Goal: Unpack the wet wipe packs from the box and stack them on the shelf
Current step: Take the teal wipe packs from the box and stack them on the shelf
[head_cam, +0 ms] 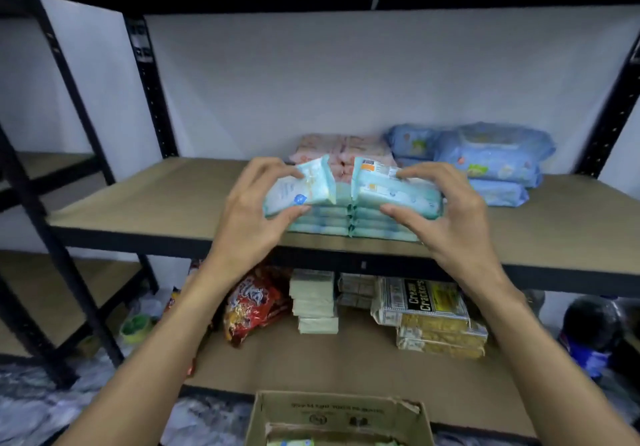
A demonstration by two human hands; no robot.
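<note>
- A pale turquoise wet wipe pack (299, 191) is pinched by the left grip (254, 212), with the thumb under the near edge and the fingers curled over the top. The pack is tilted, its inner end raised.
- A second pack (394, 187) of the same kind is held in the same way by the right grip (448, 217), thumb below and fingers curled onto the labelled face.
- Both packs are held over two side-by-side stacks (349, 226) of like packs, which lie near the front edge of the middle shelf (156, 196). Whether the held packs already touch the stacks cannot be told.
- Each stack is seen to be several packs high, so a good part of the unpacking is judged done.
- Pink packs (346, 149) are laid behind the stacks, and blue packs (491, 158) are piled to the right on the same shelf.
- The box (339, 414) is seen open at the bottom edge of the view, and a few pale packs show inside it. The task is therefore judged unfinished, though how many remain is cut off by the edge.
- Left to do, by this reading: the two held packs are to be set squarely on the stacks, then the rest fetched from the box.
- Cracker packets (429, 310) and red snack bags (254, 302) are stored on the lower shelf and play no part.
</note>
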